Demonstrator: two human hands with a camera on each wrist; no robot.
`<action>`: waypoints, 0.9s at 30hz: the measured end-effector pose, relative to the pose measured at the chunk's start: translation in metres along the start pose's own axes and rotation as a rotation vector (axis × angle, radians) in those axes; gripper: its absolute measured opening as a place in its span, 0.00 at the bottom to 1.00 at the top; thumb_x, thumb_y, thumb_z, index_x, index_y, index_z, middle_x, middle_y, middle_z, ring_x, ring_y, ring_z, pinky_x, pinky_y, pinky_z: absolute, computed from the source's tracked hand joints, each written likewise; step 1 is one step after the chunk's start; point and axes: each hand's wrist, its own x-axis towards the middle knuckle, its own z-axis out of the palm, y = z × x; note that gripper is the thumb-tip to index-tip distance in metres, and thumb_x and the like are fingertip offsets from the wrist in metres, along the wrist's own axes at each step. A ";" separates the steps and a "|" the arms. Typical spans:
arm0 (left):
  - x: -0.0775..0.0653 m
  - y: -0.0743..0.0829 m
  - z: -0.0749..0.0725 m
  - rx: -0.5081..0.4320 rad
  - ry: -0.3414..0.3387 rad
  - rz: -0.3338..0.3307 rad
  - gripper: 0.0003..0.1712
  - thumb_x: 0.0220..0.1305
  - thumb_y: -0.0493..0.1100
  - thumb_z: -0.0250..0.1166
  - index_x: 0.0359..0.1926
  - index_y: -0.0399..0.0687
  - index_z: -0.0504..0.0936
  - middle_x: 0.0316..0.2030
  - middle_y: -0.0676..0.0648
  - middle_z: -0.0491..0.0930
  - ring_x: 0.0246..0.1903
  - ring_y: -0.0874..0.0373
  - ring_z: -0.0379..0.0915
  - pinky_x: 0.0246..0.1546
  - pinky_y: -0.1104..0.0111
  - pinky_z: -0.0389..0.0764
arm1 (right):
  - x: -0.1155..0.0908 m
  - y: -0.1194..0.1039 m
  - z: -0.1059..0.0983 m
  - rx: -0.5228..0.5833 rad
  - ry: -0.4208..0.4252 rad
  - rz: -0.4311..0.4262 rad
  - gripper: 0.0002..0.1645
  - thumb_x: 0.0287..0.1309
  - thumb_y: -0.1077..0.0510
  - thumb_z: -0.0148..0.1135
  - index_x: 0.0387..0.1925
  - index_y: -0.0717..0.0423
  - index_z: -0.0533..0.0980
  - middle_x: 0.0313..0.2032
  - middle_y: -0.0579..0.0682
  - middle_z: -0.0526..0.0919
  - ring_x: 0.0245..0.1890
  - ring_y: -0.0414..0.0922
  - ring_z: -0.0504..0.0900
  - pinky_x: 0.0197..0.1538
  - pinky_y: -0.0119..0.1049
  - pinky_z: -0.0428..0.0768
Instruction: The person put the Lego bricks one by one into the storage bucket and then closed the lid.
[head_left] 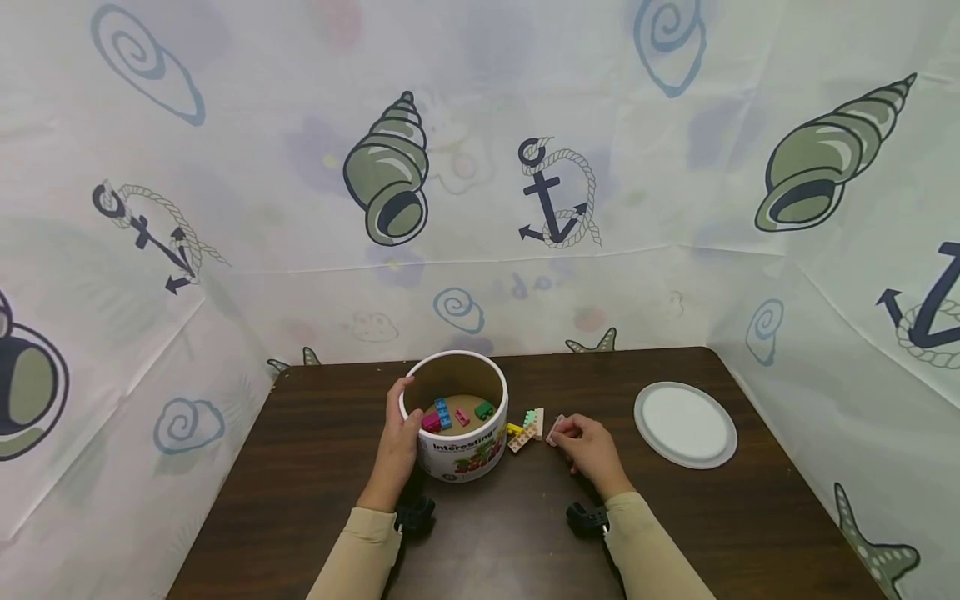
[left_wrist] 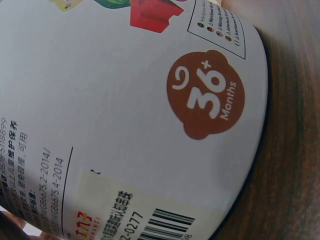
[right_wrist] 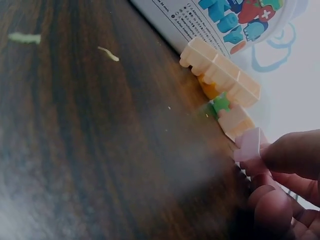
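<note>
A white round tub (head_left: 459,460) with printed fruit stands on the table, its open top tilted toward the head camera. My left hand (head_left: 396,446) grips its left side, fingertips at the rim. Inside lie several toy bricks, among them a blue brick (head_left: 443,413), a green brick (head_left: 484,410) and a magenta brick (head_left: 431,422). My right hand (head_left: 592,452) pinches a pale pink brick (right_wrist: 248,145) between thumb and fingers. Just left of it, beside the tub, is a small pile with a peach brick (right_wrist: 220,70), a yellow piece (head_left: 513,429) and a green piece (right_wrist: 220,103).
A round white lid (head_left: 686,425) lies on the right of the dark wooden table (head_left: 315,467). Light cloth (head_left: 480,100) printed with shells and anchors hangs behind and at both sides. Dark cameras are strapped at both wrists.
</note>
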 end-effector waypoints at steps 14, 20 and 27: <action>0.001 -0.001 0.000 0.002 -0.002 0.003 0.39 0.80 0.66 0.56 0.83 0.70 0.54 0.83 0.44 0.55 0.80 0.33 0.58 0.76 0.24 0.56 | 0.001 0.001 0.001 0.053 0.004 -0.017 0.14 0.64 0.64 0.70 0.51 0.56 0.83 0.31 0.50 0.81 0.17 0.44 0.76 0.19 0.38 0.80; 0.001 -0.001 0.000 -0.002 -0.004 0.004 0.38 0.80 0.64 0.56 0.83 0.69 0.55 0.83 0.44 0.55 0.79 0.33 0.58 0.76 0.24 0.56 | 0.001 0.001 0.000 0.017 -0.008 -0.026 0.14 0.65 0.63 0.70 0.51 0.54 0.85 0.32 0.50 0.81 0.18 0.44 0.76 0.20 0.38 0.79; 0.001 -0.001 -0.001 0.008 -0.004 -0.010 0.37 0.80 0.63 0.55 0.83 0.70 0.54 0.83 0.43 0.54 0.80 0.32 0.57 0.76 0.24 0.55 | 0.002 0.003 0.001 0.092 -0.018 0.016 0.12 0.69 0.58 0.67 0.52 0.53 0.81 0.35 0.50 0.82 0.23 0.44 0.77 0.22 0.37 0.80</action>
